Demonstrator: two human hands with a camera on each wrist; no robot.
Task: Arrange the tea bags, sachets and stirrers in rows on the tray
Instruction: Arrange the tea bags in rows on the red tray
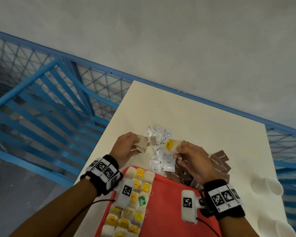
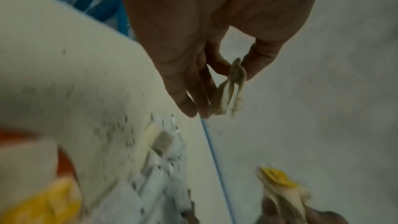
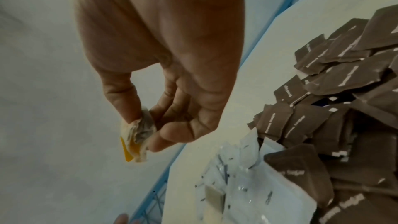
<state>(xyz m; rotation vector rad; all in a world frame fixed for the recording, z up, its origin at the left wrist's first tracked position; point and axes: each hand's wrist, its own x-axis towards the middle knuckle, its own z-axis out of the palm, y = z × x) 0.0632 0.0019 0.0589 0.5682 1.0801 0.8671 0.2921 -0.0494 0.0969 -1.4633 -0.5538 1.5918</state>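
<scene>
1. Above a cream worktop, a person's left hand pinches a plain beige tea bag between thumb and fingers, raised just past the far end of a red tray.
2. The right hand grips a second tea bag bearing a yellow "TEA" tag, held in the air level with the first and apart from it.
3. Rows of yellow-tagged tea bags, with one green-tagged among them, fill the tray's left side.
4. White sachets lie in a loose heap on the worktop just beyond the tray's far edge, below and between the two hands.
5. Brown sachets lie piled beyond the tray's far right corner.
6. White paper cups lie on the worktop to the right of the tray.
</scene>
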